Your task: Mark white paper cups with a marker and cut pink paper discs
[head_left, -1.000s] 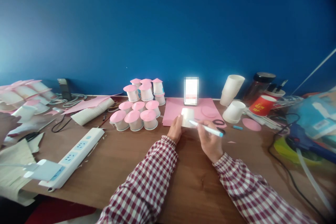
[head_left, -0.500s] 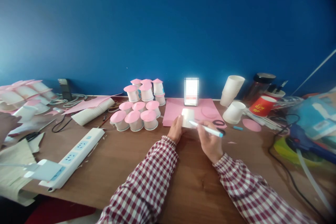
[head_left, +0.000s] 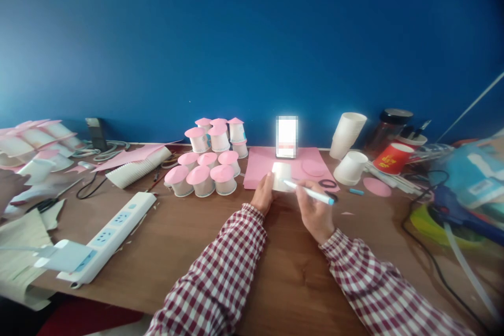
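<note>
My left hand [head_left: 263,194] grips a white paper cup [head_left: 282,176] that lies on its side at the front edge of a pink paper sheet [head_left: 260,166]. My right hand [head_left: 315,214] is closed round a white pen with a blue cap [head_left: 311,193]; its tip touches the cup's side. A phone [head_left: 286,136] stands upright just behind the cup. A pink paper disc [head_left: 313,168] lies on the sheet to the right.
Several pink-topped cups [head_left: 208,156] are piled to the left. A power strip [head_left: 103,236] lies at front left. White cup stacks [head_left: 348,134], a red cup [head_left: 392,158], scissors [head_left: 329,185] and a glue gun [head_left: 457,210] with cables sit to the right. Another person's hand [head_left: 11,186] shows at far left.
</note>
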`<state>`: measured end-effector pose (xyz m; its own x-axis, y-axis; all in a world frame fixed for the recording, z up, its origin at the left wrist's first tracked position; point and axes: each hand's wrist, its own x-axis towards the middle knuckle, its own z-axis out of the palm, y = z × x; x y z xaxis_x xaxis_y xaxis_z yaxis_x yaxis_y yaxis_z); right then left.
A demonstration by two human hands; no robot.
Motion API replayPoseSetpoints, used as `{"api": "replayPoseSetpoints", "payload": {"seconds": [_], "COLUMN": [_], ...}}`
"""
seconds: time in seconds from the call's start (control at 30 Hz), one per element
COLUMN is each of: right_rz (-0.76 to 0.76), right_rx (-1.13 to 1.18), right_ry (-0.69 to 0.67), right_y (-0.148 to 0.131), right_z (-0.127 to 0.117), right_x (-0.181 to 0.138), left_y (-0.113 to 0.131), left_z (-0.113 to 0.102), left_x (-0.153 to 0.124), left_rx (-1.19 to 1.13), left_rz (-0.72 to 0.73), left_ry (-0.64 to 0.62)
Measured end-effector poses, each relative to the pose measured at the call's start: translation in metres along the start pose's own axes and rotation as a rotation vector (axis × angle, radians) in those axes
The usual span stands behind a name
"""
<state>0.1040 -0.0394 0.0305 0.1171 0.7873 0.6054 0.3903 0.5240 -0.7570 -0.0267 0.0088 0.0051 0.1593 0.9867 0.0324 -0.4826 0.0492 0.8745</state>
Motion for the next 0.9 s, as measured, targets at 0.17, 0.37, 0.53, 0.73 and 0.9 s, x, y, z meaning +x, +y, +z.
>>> {"api": "replayPoseSetpoints", "payload": {"seconds": [0.17,0.37,0.53,0.73,0.9], "right_rz": [0.009,0.001,-0.005,-0.008,0.011], "right_rx": [0.020,0.029,0.033,0.011,0.016], "right_ry": [-0.002,-0.018,-0.025,-0.015,-0.005], "right_y": [0.0007,0.0024,0.0025,0.0016,0.0032], "right_z": [0.0004,0.0011,0.0013,0.0001,0.0004], "right_x": [-0.0002,-0.0008,-0.0013,-0.0002,-0.0006], "left_y": [0.0008,0.0033,0.0025,0.0016,0.0026], "left_z": [0.0007,0.0030,0.0018,0.0018,0.0020], "left_x": [0.0006,0.0001,-0.0003,0.0000,-0.0008], "left_rx": [-0.003,-0.029,-0.021,-0.033,-0.033], "left_rz": [-0.004,-0.022,-0.015,-0.005,-0.001], "left_ry": [0.020,0.018,0.001,0.007,-0.003]}}
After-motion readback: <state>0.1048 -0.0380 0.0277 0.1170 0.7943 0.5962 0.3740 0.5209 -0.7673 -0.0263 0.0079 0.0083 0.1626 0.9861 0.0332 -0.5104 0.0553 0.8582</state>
